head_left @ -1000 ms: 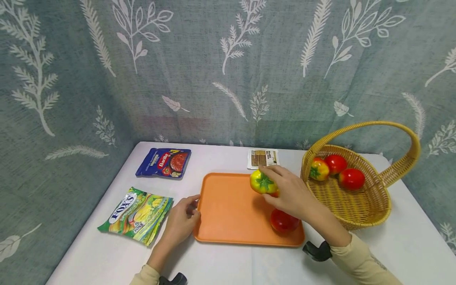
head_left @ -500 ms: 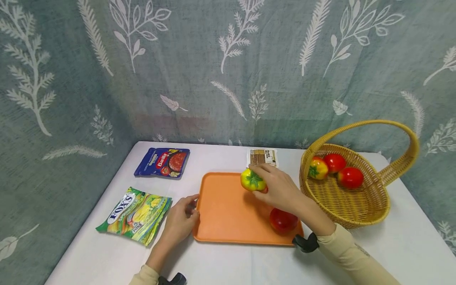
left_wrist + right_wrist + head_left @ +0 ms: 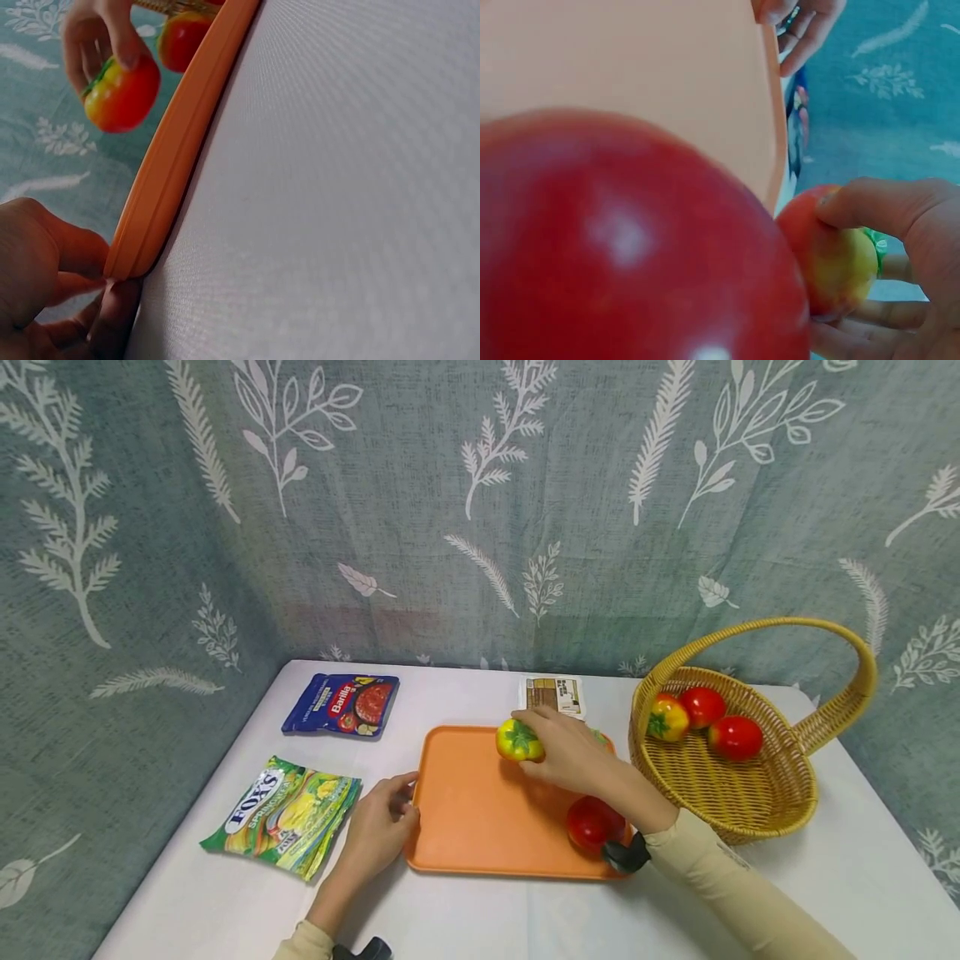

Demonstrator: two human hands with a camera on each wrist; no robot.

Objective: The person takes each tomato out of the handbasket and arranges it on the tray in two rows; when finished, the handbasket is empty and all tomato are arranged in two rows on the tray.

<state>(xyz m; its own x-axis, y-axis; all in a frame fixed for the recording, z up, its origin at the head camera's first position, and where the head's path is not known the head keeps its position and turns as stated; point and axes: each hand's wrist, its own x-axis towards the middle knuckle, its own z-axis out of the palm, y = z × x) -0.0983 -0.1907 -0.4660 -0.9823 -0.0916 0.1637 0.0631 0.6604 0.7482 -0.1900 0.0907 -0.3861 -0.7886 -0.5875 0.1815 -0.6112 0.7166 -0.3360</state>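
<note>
My right hand holds a yellow-and-red tomato with a green leafy top over the back of the orange tray. In the left wrist view the tomato hangs under the fingertips, above the tray's level. My left hand pinches the tray's left edge; the left wrist view shows the thumb and fingers at its corner. A red round fruit sits at the tray's front right, below my right forearm, and looms large in the right wrist view. Something green shows behind my right hand, mostly hidden.
A wicker basket with a tall handle stands to the right, holding a yellow-red tomato and two red fruits. On the left lie a green Fox's bag and a blue Barilla pouch. A small brown-and-white packet lies behind the tray.
My right hand has carried the tomato leftward over the tray, away from the basket. The green thing behind my hand has come into sight. My left hand stays at the tray's edge.
</note>
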